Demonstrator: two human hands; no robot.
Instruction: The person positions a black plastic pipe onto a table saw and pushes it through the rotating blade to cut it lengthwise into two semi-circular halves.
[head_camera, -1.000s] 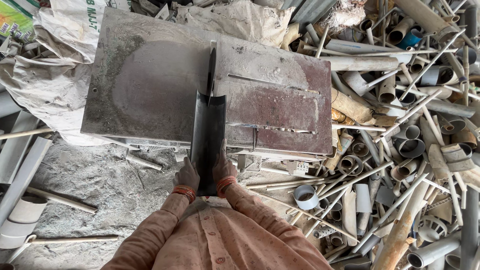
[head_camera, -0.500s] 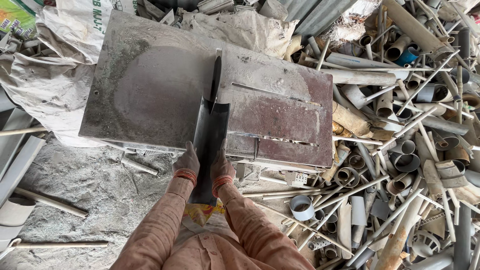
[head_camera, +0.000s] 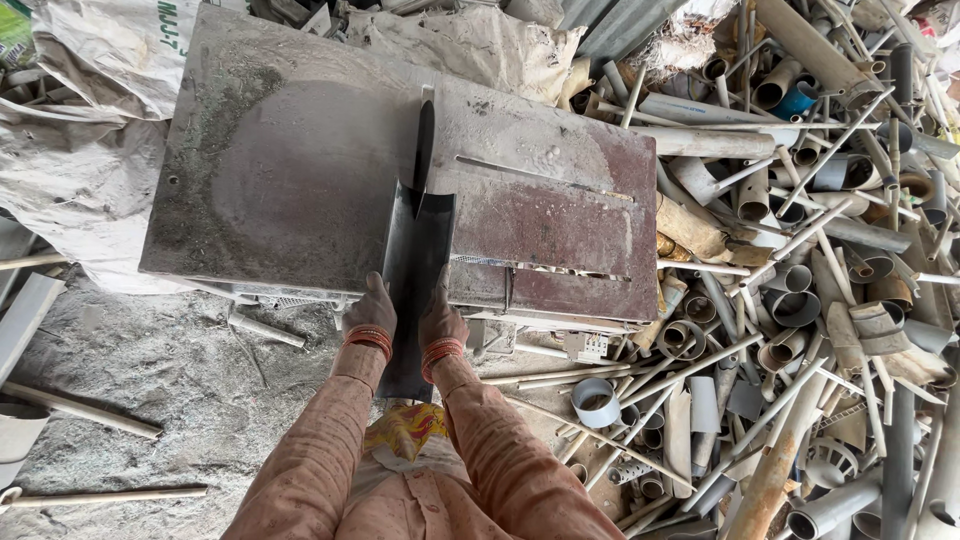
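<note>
Dark plastic channel piece (head_camera: 415, 270) lies on table (head_camera: 280, 170), far end at saw blade (head_camera: 424, 145). Left hand (head_camera: 370, 312) & right hand (head_camera: 440, 318) press flat on its near-end sides, fingers closed around edges. Scrap pipe pile (head_camera: 800, 300) lies right of hands.

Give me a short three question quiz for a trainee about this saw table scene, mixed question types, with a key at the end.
1. True or false: both hands press on the dark pipe piece at the blade.
2. Which side of the saw table holds the big heap of cut pipes? A) the person's left B) the person's right
3. Fill in: the left hand and right hand each wear orange ____ at the wrist.

Key: 1 true; 2 B; 3 bangles.
</note>
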